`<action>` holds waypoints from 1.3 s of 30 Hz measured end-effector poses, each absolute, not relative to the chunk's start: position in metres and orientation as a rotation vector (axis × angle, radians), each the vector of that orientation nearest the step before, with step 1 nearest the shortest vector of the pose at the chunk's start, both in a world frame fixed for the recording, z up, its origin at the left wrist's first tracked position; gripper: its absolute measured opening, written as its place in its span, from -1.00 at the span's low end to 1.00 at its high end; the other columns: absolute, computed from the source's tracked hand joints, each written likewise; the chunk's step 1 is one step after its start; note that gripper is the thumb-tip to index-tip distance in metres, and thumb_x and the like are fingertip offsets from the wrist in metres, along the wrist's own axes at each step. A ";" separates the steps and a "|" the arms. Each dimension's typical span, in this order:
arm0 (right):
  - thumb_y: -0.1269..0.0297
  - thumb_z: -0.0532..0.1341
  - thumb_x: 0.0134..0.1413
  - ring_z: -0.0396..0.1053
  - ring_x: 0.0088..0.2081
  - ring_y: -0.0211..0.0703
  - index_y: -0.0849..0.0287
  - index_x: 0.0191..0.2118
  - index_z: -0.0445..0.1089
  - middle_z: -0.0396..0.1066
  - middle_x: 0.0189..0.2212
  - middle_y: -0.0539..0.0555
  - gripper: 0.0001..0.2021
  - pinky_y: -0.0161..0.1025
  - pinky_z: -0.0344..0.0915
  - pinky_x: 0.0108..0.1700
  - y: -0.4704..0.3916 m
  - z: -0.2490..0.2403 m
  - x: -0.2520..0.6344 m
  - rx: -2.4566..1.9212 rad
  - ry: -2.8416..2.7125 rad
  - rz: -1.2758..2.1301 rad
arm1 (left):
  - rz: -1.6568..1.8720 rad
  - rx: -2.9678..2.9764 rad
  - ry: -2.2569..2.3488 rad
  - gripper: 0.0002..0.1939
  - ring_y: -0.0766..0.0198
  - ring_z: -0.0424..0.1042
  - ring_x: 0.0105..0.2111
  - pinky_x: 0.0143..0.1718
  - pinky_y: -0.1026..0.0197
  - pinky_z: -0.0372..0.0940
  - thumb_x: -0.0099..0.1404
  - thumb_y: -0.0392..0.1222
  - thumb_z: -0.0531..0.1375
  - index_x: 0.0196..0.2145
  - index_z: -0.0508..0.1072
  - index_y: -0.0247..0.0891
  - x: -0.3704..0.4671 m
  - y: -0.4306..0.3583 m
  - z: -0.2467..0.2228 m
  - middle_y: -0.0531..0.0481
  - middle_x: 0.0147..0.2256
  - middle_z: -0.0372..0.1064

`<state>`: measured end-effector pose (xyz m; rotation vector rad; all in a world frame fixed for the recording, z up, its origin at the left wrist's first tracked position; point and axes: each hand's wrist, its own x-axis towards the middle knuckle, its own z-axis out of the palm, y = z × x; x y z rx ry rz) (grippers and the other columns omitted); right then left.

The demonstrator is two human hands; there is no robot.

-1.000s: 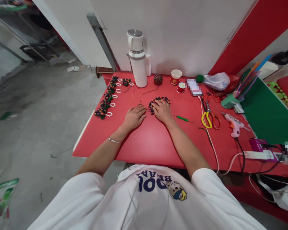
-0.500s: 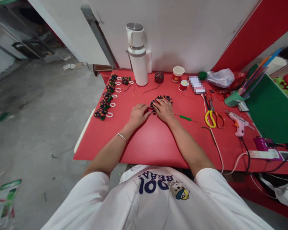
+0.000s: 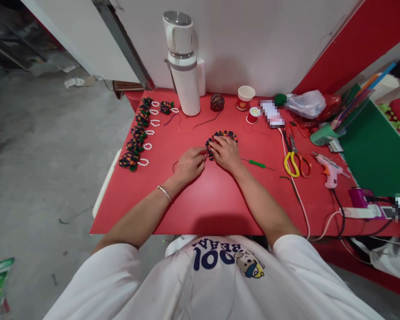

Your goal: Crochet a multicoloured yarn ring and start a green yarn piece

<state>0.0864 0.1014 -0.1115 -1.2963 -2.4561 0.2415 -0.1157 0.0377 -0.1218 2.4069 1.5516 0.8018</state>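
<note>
A braided ring of dark, orange and multicoloured yarn (image 3: pixel 222 133) lies on the red table. My right hand (image 3: pixel 226 153) rests over it, fingers bent down onto the braid and holding it against the tabletop. Just left of the ring, my left hand (image 3: pixel 191 163) is closed in a pinch on a thin dark yarn strand (image 3: pixel 206 157) that runs from the ring. A loose bit of strand shows on the far side of that hand. A crochet hook with a green handle (image 3: pixel 256 164) lies to the right of my right hand.
Yarn pieces with white bead loops (image 3: pixel 130 160) line the left edge. Behind stand a white thermos (image 3: pixel 186 84), a yarn ball (image 3: pixel 217 102), a paper cup (image 3: pixel 245 98) and a thread spool (image 3: pixel 253 115). Scissors (image 3: pixel 291 163), a pink glue gun (image 3: pixel 331 172) and cables lie right.
My left hand has drawn slightly left and down from the ring, and a strand end now shows beyond it. The right hand stays on the ring. The view has shifted a little.
</note>
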 end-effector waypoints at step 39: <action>0.21 0.24 0.37 0.40 -0.05 0.06 0.04 -0.17 0.67 0.60 -0.25 0.13 -0.78 0.07 0.31 0.09 0.106 -0.128 0.086 -0.832 -2.342 0.324 | 0.695 2.365 1.661 -0.57 -0.13 0.42 0.28 0.28 -0.22 0.34 0.57 -0.09 0.07 0.17 0.62 -0.24 -0.123 0.047 -0.122 -0.29 0.24 0.48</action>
